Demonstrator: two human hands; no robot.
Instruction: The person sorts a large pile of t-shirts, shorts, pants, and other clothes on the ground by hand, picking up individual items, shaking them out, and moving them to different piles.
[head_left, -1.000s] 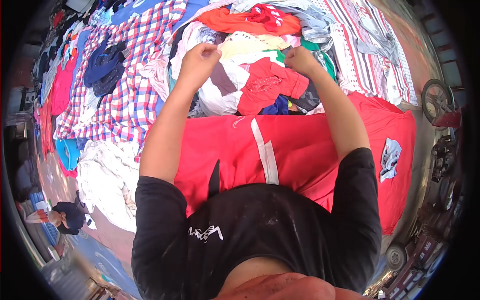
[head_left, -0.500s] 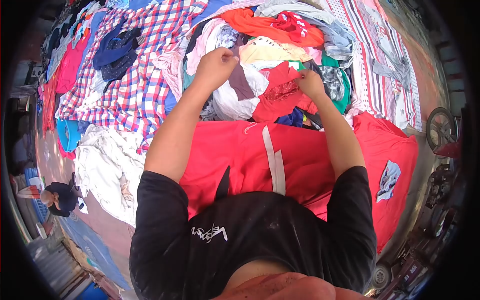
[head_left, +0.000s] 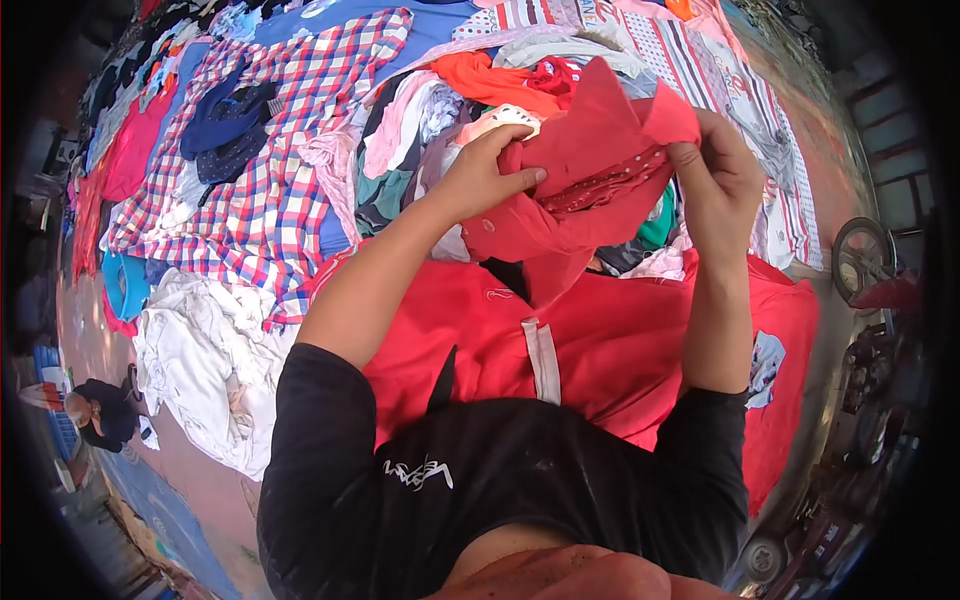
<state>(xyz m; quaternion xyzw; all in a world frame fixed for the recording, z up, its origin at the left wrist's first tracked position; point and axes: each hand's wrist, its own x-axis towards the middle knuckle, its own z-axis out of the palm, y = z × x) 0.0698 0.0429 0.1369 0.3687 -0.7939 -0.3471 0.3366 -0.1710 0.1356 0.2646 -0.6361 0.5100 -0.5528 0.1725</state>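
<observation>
A red garment [head_left: 590, 150] with a dotted patch is lifted above the clothes pile, its lower part hanging down. My left hand [head_left: 495, 175] grips its left edge between thumb and fingers. At its upper right, my right hand [head_left: 715, 165] pinches the red cloth. Behind and below lie mixed clothes, among them an orange-red piece [head_left: 490, 80], a pink piece [head_left: 400, 120] and a green one [head_left: 657, 222]. Nearest my body spreads a large red cloth [head_left: 620, 320] with a pale strip [head_left: 541, 360] on it.
To the left are a checkered cloth [head_left: 270, 170], dark blue clothing [head_left: 225, 125] and a white heap [head_left: 205, 360]. Striped cloth [head_left: 740, 90] lies at the upper right, beside a wheel [head_left: 863, 262]. A person [head_left: 103, 414] is at the far left.
The red garment has been lifted off the pile and opened out. My left hand has moved right and down onto it; my right hand has moved right. The view has shifted slightly.
</observation>
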